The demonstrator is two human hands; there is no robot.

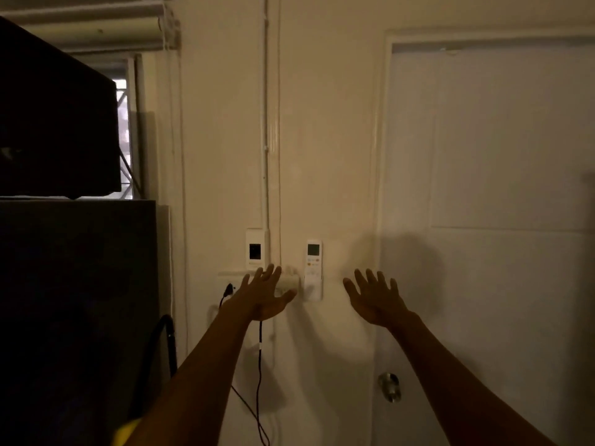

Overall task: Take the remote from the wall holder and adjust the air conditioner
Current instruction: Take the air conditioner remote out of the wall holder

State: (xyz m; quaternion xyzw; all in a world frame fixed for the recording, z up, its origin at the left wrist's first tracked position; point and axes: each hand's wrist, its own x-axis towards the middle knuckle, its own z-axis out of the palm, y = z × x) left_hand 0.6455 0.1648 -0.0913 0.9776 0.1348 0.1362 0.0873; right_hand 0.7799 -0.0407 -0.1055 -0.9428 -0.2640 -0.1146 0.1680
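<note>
A white remote [313, 263] with a small screen stands upright in a white wall holder [314, 291] on the cream wall, low in the middle of the view. My left hand [262, 292] is raised just left of the holder, fingers spread, holding nothing. My right hand [375, 299] is raised to the right of the holder, also spread and empty. Neither hand touches the remote. The air conditioner [96, 25] is partly visible at the top left, near the ceiling.
A wall panel with a dark screen [256, 249] sits left of the remote, with a socket and black cables [259, 365] hanging below it. A dark cabinet [77, 317] with a black box [54, 117] on top fills the left. A white door with a round knob [390, 386] is on the right.
</note>
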